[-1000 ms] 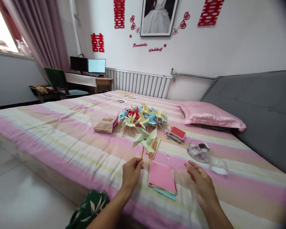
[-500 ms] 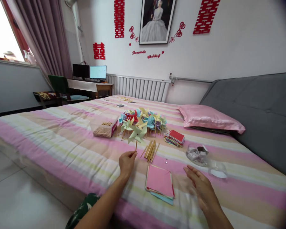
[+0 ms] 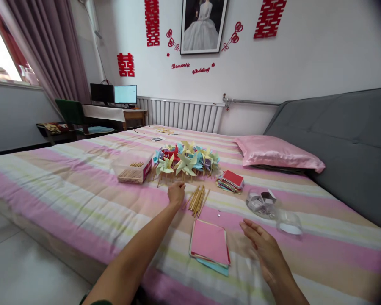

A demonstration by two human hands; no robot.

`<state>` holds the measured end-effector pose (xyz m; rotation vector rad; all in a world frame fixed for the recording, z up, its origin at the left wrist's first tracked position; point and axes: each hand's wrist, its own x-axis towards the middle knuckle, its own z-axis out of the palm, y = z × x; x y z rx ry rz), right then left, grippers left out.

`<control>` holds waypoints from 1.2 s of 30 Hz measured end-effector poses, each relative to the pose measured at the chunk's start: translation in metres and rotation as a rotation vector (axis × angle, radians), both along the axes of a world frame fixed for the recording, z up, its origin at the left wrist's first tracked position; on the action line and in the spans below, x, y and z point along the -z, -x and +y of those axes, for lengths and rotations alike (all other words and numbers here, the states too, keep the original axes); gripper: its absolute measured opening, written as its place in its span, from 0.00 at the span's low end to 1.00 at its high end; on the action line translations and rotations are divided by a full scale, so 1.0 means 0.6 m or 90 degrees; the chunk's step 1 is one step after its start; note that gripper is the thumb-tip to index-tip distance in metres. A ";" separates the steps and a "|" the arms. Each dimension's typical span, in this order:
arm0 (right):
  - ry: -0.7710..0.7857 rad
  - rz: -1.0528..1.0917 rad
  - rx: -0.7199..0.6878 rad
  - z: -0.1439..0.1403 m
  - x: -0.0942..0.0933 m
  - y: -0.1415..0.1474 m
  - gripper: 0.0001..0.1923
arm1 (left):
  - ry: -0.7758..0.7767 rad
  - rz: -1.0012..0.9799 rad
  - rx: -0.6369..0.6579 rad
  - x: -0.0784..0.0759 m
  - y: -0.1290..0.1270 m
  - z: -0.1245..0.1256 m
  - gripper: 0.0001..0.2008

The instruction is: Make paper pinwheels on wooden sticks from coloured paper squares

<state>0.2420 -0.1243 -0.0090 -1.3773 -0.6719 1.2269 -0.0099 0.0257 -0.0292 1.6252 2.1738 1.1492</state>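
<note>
— Where is the green pinwheel [image 3: 184,163]?

— At the near edge of the pinwheel pile [image 3: 187,157] on the bed [image 3: 66,178]. The left hand [image 3: 176,193] is stretched out just below it, fingers curled by its stick; whether they pinch it I cannot tell.

— What could go wrong?

— I'd say a knock could topple the pile or scatter the loose sticks [image 3: 198,199] beside the hand.

— And the counts?

— One stick box [image 3: 133,170], two paper stacks [image 3: 209,247] [image 3: 231,181], two clear tubs [image 3: 263,202]. The right hand [image 3: 263,250] hovers flat, fingers spread, holding nothing.
</note>
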 end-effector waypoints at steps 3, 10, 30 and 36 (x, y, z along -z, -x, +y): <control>0.002 -0.001 -0.001 0.002 -0.002 0.003 0.30 | 0.037 0.024 -0.002 0.005 0.004 0.025 0.12; 0.003 -0.004 -0.015 0.001 -0.006 0.008 0.30 | 0.091 0.058 -0.013 0.014 0.016 0.058 0.12; -0.004 -0.016 -0.038 0.004 0.009 0.017 0.27 | 0.120 0.053 -0.026 0.028 0.021 0.088 0.13; -0.012 -0.014 -0.048 0.004 0.007 0.018 0.27 | 0.112 0.051 -0.025 0.031 0.012 0.084 0.13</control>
